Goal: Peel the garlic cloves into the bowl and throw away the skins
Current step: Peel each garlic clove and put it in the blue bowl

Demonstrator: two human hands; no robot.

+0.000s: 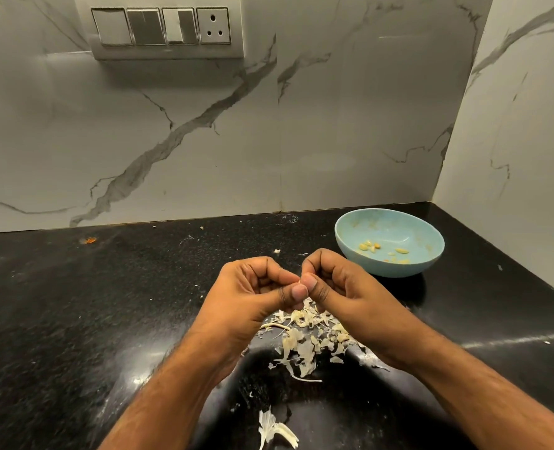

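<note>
At the centre of the frame the left hand (253,297) and right hand (337,287) meet thumb to thumb, fingers curled, pinching a tiny pale garlic clove (299,282) that is nearly hidden between the fingertips. Just below them a heap of skins (305,342) lies on the black counter (74,303). To the right, the blue bowl (389,241) holds several peeled cloves (371,246). One more skin scrap (274,428) lies at the bottom edge.

Garlic clove (299,282) nearly hidden between pinching thumbs; forearms cut off below.
</note>
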